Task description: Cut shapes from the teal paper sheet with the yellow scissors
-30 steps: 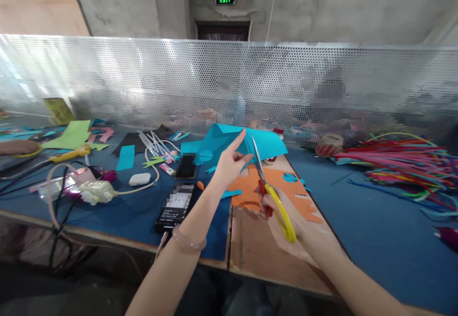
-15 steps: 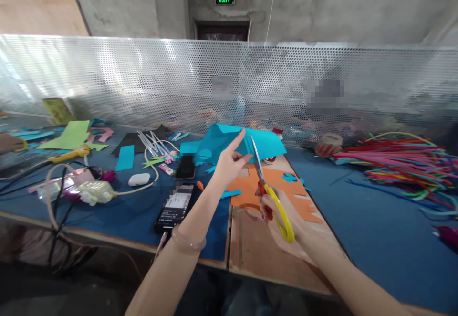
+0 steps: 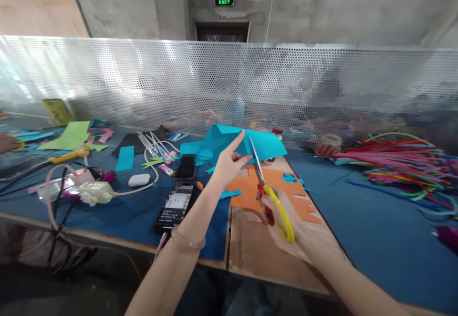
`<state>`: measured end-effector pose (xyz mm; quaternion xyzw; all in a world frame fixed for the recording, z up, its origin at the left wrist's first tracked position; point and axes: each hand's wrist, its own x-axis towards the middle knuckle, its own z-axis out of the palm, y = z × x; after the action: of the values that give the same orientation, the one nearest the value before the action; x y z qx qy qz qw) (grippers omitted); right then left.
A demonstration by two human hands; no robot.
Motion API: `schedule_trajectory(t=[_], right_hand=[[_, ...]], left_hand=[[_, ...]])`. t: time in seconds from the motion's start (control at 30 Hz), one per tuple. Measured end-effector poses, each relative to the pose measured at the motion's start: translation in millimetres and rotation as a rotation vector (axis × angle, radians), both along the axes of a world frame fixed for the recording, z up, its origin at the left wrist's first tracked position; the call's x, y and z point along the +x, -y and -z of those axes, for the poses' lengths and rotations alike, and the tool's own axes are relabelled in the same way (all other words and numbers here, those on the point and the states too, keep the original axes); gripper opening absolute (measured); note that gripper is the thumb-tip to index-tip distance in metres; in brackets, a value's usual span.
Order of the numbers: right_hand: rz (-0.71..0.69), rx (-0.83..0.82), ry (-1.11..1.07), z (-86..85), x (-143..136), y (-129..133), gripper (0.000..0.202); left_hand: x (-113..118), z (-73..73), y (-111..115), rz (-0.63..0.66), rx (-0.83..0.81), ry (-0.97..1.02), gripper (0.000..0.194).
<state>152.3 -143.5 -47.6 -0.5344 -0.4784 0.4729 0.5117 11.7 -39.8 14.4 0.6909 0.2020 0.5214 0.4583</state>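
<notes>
My left hand (image 3: 229, 163) holds up a sheet of turquoise paper (image 3: 266, 145) above the table, forefinger stretched along it. My right hand (image 3: 286, 218) grips yellow-and-red scissors (image 3: 274, 196), whose blades point up and away into the lower edge of that sheet. Below both hands an orange paper sheet (image 3: 279, 187) with cut-out gaps lies on the bare wooden board (image 3: 257, 249).
A phone (image 3: 175, 206) lies near my left forearm on the blue table cover (image 3: 375, 230). White earbud case (image 3: 139, 179), glue gun (image 3: 69, 154) and cables sit left. Coloured pipe cleaners (image 3: 400, 163) pile up right. A perforated metal screen (image 3: 143, 82) closes the back.
Nothing but a slight shift: the scissors and my right hand have edged a little to the left, with the turquoise sheet held in place.
</notes>
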Motion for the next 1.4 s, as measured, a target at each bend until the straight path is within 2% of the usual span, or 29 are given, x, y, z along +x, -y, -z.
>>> schedule_trajectory(t=[0.17,0.37,0.47,0.63,0.8,1.03,1.13,1.27,1.4], right_hand=[[0.077,-0.009,-0.116,-7.6,-6.3,7.6,0.015],[0.044,-0.013,-0.002,-1.2,-3.3,2.6,0.015],[0.077,-0.004,0.011,0.4,-2.5,1.0,0.014],[0.053,-0.013,0.116,-6.2,-5.8,2.8,0.020],[0.092,0.037,0.101,-10.3,-8.5,6.5,0.020],[0.082,-0.006,0.191,-3.8,-3.1,-2.7,0.022],[0.101,0.003,0.163,1.3,-1.4,-4.7,0.019],[0.047,0.017,0.186,8.8,2.1,-6.7,0.018],[0.024,0.023,0.214,9.1,2.4,-8.3,0.025]], left_hand=[[-0.5,0.5,-0.6,0.004,-0.003,-0.009,0.076],[0.0,0.3,-0.7,0.016,-0.029,0.015,0.076],[0.2,0.3,-0.8,0.021,-0.043,0.014,0.076],[-0.2,-0.4,-0.2,0.035,-0.052,0.022,0.077],[0.0,-0.2,-0.1,0.049,-0.085,0.040,0.077],[2.7,4.1,-3.2,0.046,-0.062,0.091,0.076],[4.1,6.5,-6.0,0.017,-0.024,0.108,0.080],[4.2,8.3,-8.5,0.008,-0.036,0.060,0.083],[3.4,8.1,-9.0,0.022,-0.029,0.076,0.084]])
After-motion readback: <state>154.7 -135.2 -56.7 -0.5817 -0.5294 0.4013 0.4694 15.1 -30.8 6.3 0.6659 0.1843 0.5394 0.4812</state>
